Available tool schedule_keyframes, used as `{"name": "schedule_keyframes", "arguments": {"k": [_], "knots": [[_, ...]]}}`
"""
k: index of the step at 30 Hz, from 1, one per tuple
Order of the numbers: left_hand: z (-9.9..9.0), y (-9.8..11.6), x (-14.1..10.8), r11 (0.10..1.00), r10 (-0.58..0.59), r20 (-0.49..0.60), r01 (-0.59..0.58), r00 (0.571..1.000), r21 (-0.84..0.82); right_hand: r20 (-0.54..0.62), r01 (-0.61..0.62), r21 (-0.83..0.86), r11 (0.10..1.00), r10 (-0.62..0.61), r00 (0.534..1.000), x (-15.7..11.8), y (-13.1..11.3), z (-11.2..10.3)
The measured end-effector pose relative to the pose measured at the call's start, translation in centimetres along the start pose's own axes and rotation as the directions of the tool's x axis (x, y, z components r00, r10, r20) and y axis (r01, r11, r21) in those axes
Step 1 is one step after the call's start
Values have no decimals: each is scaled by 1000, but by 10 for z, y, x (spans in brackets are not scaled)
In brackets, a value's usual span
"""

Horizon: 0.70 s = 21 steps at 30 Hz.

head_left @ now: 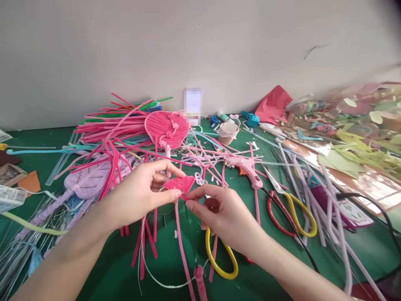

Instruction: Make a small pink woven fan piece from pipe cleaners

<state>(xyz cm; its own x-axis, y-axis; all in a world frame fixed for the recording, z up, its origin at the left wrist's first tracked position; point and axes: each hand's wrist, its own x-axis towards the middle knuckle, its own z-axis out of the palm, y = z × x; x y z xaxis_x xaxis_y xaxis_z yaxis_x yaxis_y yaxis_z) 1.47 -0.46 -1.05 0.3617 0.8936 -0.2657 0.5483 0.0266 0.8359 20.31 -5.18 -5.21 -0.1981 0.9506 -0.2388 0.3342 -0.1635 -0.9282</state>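
Observation:
My left hand (138, 194) grips a small bright pink petal-like piece (179, 184) of fuzzy pipe cleaner between thumb and fingers. At the piece's lower right edge, my right hand (221, 205) pinches it with thumb and forefinger. A thin dark wire (190, 234) runs down from beneath the piece toward a pink-wrapped stub (200, 282) near the front edge. Under my right hand lie yellow-handled scissors (233, 267), partly hidden. Farther back, a heart-shaped pink fan (161, 129) with small flowers rests against a pipe cleaner bundle (106, 127).
A pink glue gun (246, 165) lies right of centre, its cord passing other scissors (293, 205). Purple pipe-cleaner work (87, 179) and loose wires fill the left. A small basket (228, 133) stands at the back; paper scraps (351, 146) cover the right.

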Motion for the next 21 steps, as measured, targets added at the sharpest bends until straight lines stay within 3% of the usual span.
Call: {"name": "schedule_keyframes", "arguments": {"k": [7, 17, 21], "knots": [[-3, -4, 1, 996, 46, 53, -42, 998, -83, -89, 244, -343, 907, -291, 953, -7, -4, -26], [-3, 3, -4, 999, 23, 36, -22, 999, -29, -63, 344, -392, 853, -398, 915, -9, 1, -18], [-1, 5, -7, 994, -2, -40, 7, 999, 110, -45, 358, -427, 830, -415, 909, -9, 0, -18]]}}
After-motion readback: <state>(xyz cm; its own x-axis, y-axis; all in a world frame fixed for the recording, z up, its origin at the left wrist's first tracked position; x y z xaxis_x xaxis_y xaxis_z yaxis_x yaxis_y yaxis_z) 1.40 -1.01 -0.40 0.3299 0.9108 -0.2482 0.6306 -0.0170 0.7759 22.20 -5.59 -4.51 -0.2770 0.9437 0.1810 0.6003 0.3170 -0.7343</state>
